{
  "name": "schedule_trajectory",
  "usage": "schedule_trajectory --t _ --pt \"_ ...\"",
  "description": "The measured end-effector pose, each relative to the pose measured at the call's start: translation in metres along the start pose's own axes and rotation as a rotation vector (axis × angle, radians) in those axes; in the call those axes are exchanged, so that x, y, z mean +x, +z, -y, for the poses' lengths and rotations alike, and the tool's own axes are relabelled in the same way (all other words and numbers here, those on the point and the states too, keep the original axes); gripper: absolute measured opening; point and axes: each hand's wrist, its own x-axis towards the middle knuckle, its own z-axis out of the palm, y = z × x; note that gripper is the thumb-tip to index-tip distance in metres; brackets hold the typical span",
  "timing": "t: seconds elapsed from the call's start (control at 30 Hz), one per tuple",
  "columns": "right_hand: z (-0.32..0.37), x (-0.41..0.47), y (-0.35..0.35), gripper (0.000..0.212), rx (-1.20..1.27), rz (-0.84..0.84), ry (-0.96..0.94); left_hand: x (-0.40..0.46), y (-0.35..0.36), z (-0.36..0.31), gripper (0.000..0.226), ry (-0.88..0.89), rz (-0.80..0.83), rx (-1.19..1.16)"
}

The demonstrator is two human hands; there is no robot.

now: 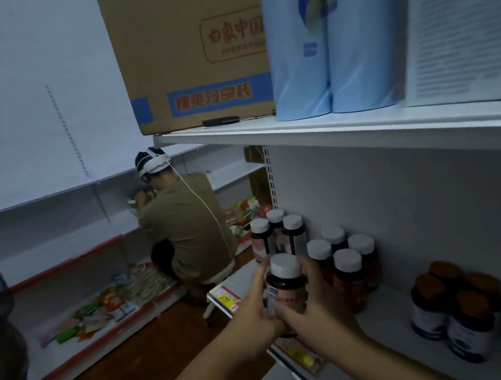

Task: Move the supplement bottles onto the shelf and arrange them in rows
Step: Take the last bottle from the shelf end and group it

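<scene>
I hold a dark supplement bottle (284,283) with a white cap over the front edge of the white shelf (394,314). My left hand (257,309) grips its left side and my right hand (317,311) its right side and base. Behind it stand several matching white-capped bottles (348,275) in a tight group. Three more white-capped bottles (277,237) stand further back at the shelf's left end. On the right, several dark bottles with brown caps (456,313) form another group.
The shelf above (330,129) carries a cardboard box (194,51), two blue rolls (328,38) and a printed sheet. A person (184,223) crouches at low shelves on the left, among snack packets (100,312). Yellow price tags (225,300) line the shelf edge.
</scene>
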Motion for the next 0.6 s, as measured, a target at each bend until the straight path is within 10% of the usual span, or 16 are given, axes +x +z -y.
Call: schedule_trajectory --t 0.37,0.6 --pt "-0.038 0.131 0.125 0.047 -0.014 -0.456 0.285 0.159 -0.142 0.109 0.040 0.086 -0.040 -0.159" --pt "-0.063 0.151 0.150 0.083 -0.045 -0.467 0.417 0.229 -0.142 0.153 0.028 -0.162 0.156 -0.340"
